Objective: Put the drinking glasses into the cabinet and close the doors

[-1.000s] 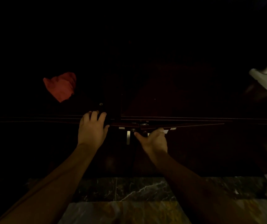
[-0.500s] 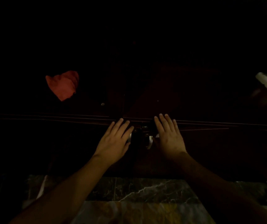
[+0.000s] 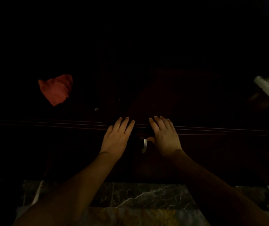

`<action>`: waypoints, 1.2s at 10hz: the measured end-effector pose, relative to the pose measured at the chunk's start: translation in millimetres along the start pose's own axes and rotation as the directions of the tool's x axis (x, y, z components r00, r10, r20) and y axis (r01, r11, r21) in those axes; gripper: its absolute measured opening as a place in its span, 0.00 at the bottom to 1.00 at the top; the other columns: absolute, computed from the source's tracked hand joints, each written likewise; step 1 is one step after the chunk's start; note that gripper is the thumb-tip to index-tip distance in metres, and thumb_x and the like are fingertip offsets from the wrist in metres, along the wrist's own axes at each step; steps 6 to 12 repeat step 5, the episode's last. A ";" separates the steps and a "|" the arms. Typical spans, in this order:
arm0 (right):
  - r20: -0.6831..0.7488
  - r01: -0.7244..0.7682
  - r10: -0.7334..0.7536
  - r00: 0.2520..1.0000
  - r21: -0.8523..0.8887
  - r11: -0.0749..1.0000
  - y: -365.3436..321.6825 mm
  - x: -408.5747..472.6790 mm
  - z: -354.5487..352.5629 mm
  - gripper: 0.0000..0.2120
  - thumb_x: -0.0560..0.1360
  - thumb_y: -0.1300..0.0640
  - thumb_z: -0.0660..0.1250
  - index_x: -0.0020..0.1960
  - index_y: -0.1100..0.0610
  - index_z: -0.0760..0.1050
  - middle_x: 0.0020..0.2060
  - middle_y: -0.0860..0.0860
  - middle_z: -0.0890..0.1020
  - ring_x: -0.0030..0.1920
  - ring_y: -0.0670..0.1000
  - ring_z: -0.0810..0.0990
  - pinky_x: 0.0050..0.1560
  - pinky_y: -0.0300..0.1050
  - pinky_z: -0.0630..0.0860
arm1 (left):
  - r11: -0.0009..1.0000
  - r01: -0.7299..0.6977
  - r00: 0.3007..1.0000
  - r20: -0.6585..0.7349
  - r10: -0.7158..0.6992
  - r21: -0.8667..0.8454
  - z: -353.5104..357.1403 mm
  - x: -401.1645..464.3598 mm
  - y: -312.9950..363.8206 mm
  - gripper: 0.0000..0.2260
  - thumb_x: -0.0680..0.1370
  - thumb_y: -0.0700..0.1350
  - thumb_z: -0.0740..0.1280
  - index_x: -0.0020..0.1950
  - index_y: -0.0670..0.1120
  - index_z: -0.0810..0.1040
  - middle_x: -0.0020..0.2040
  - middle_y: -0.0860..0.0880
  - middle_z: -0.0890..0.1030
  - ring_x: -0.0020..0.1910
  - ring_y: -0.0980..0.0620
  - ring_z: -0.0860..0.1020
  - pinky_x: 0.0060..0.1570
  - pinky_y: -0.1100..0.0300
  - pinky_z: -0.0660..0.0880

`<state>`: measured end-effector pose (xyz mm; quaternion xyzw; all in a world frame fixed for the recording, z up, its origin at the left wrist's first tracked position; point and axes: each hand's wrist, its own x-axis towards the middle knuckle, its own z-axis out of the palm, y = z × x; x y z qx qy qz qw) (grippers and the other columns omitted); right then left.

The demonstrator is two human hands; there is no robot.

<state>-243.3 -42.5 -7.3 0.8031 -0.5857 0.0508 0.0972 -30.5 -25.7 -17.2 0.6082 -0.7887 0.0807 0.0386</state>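
Dark wood cabinet doors — left hand and right hand flat against them, fingers spread, silver handle between.

You find no readable text, label, brand, number or sign anywhere here; the scene is too dark to make out any lettering.

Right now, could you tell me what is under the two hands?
Both the left hand and right hand lie flat on dark cabinet doors. A pale handle shows between them; anything inside is hidden.
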 end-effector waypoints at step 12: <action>0.214 -0.101 0.050 0.976 0.232 0.967 -16.8 15.9 -64.0 0.24 0.77 0.45 0.69 0.70 0.49 0.69 0.62 0.50 0.76 0.61 0.52 0.77 0.52 0.45 0.77 | 0.887 -0.094 0.993 0.016 0.113 -0.451 -98.4 -27.3 -45.8 0.24 0.76 0.58 0.67 0.71 0.54 0.69 0.63 0.54 0.75 0.61 0.54 0.73 0.56 0.55 0.76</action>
